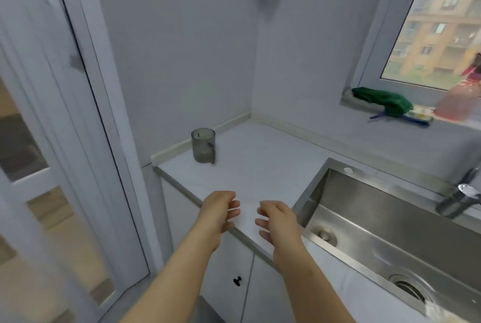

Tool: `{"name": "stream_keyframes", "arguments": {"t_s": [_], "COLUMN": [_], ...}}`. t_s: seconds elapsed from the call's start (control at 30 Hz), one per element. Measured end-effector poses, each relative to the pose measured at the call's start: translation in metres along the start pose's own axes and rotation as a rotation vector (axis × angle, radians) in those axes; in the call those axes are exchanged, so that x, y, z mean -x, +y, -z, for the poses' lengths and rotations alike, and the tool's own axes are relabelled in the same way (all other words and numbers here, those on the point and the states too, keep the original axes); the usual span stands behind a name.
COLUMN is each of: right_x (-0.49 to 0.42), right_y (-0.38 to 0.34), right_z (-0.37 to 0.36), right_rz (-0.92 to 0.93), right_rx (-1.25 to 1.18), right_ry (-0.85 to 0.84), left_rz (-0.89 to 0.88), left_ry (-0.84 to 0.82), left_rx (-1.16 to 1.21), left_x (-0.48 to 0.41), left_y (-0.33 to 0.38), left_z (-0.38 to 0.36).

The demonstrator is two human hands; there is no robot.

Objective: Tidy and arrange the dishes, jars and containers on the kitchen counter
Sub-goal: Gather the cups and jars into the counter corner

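A smoky grey transparent cup [203, 145] stands upright near the back left of the white counter [260, 163], close to the wall strip. My left hand [220, 210] hovers over the counter's front edge with fingers loosely curled and holds nothing. My right hand [276, 221] hovers beside it, a short gap between them, fingers also relaxed and empty. Both hands are well in front of the cup and apart from it.
A steel sink [390, 221] is set into the counter at right, with a faucet [460, 199] behind it. On the window sill lie a green cloth [382, 101] and a pinkish bottle [456, 103]. A sliding door [52, 140] stands at left; cabinet doors [234, 270] are below.
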State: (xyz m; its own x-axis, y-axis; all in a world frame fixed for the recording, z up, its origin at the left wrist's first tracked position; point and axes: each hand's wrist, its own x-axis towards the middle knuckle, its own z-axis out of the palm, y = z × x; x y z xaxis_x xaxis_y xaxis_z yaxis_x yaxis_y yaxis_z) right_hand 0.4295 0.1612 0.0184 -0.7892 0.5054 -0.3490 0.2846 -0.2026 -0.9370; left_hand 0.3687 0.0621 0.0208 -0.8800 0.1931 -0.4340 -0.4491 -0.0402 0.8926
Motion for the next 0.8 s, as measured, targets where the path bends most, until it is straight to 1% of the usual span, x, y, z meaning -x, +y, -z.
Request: {"name": "stream_keyframes", "arguments": {"t_s": [0.1,0.17,0.27,0.37,0.5,0.67,0.8], "right_x": [-0.027,-0.045,-0.072,-0.104,-0.139,-0.202,-0.239], "right_y": [-0.001,-0.003,-0.003,-0.005,-0.011,-0.039,-0.056], "right_z": [-0.023,-0.039,-0.064,-0.093,-0.114,-0.140,-0.160], "right_rz": [-0.023,-0.069,-0.138,-0.163,-0.187,-0.127,-0.053], "right_rx": [-0.003,-0.025,-0.051,-0.050,-0.067,-0.067,0.020], "right_ry": [-0.001,-0.012,-0.034,-0.054,-0.065,-0.069,-0.150], "left_rz": [0.025,0.040,0.065,0.058,0.076,0.039,-0.035], "left_ry": [0.004,0.024,0.082,0.151,0.157,0.186,0.141], "left_rx": [-0.016,-0.015,0.007,0.036,0.024,0.024,0.038], "left_x": [-0.025,-0.041,-0.066,-0.100,-0.135,-0.196,-0.243], "left_y": [0.007,0.010,0.017,0.026,0.040,0.078,0.107], "left_z": [0.012,0.025,0.051,0.076,0.086,0.092,0.082]}}
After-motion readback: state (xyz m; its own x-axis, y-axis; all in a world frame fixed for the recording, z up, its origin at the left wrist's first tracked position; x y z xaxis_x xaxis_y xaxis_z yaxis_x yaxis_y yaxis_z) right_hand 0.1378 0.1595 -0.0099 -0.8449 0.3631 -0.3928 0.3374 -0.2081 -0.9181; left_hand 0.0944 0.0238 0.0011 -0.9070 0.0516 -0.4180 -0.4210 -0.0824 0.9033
